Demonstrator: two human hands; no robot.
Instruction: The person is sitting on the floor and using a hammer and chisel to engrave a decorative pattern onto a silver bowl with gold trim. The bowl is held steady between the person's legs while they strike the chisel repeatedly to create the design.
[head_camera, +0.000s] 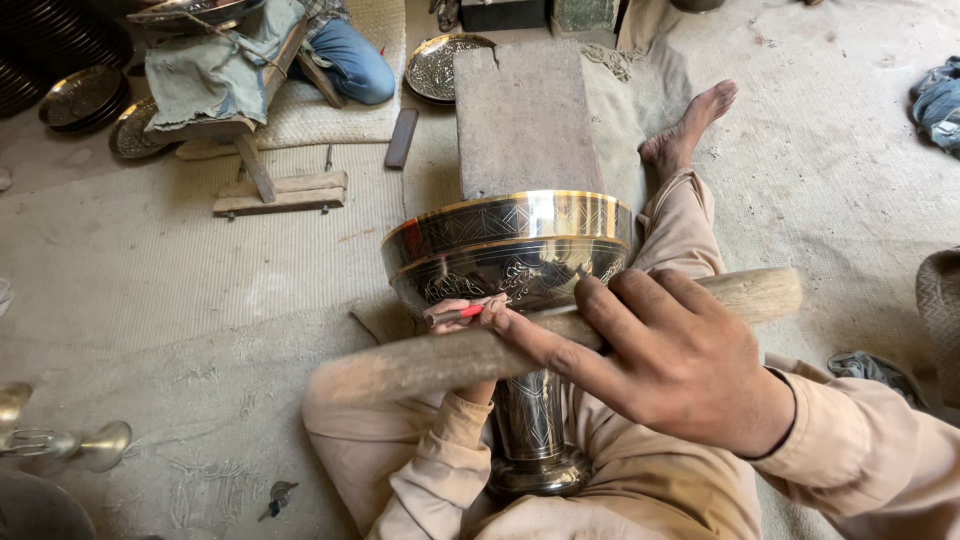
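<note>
A large engraved metal goblet-shaped bowl (510, 250), dark with gold bands, lies on its side across my lap, its stem and foot (535, 450) toward me. My right hand (670, 355) grips a thick wooden stick (420, 365) that lies across the bowl's lower side. My left hand (468, 312) comes up from under the stick and pinches a small tool with a red tip against the bowl's engraved wall. The bowl's rim rests against a wooden block (520, 115).
My bare foot (690, 125) stretches out beside the block. Another person in jeans (350, 60) sits at the back by a low wooden stand (250, 150) draped with cloth. Engraved plates (440, 65) lie at the back, brass pieces (70, 445) at left.
</note>
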